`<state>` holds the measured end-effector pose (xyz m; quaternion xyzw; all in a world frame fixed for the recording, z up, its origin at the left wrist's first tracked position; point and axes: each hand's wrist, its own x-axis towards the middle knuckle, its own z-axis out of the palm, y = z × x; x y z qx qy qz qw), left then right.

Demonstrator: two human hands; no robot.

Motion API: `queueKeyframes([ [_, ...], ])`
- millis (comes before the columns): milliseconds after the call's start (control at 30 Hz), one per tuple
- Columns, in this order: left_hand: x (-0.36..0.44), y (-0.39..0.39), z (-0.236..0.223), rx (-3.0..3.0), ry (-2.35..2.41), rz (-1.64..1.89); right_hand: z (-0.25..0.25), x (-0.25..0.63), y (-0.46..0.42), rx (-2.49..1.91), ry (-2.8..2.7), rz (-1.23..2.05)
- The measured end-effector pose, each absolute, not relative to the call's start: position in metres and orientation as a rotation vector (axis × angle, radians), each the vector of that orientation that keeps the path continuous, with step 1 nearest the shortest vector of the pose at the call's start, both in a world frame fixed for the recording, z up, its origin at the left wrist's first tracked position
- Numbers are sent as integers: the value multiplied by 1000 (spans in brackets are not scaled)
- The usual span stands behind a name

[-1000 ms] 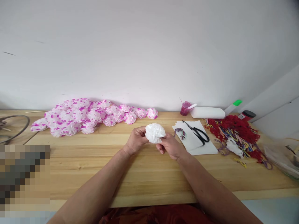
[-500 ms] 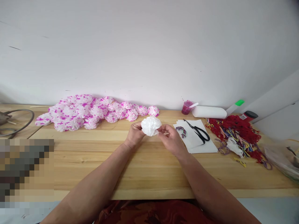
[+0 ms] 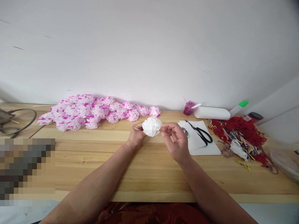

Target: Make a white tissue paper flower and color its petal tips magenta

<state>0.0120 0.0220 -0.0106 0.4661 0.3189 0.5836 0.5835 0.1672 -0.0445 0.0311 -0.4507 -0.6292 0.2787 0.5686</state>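
A white tissue-paper flower (image 3: 151,126) is held just above the wooden table (image 3: 149,168), in the middle. My left hand (image 3: 135,135) grips it from the left side. My right hand (image 3: 177,141) is at its right edge, thumb and forefinger pinching the outer petals. Behind the flower, along the wall, lies a row of several white flowers spotted with pink (image 3: 93,111).
Black scissors (image 3: 201,134) lie on white paper sheets (image 3: 203,146) to the right. Behind them are a pink cup (image 3: 188,108), a white roll (image 3: 211,113), a green-capped bottle (image 3: 238,107) and a red-lidded jar (image 3: 253,117). Red and coloured threads (image 3: 240,133) are piled at right. Cable loops (image 3: 14,121) lie far left.
The flower has been lifted slightly and turned. My right hand has moved from under it to its right edge, fingers raised and pinching petals. The view has shifted a little.
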Motion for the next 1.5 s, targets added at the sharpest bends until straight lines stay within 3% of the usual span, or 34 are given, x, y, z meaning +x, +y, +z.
queueKeyframes([
  [267, 13, 21, -11, 1031, 723, 1356, 30, 164, -47, -1095, -1754, 317],
  [1500, 15, 21, -8, 906, 734, 1301, 25, 164, -46, -1003, -1784, 233],
])
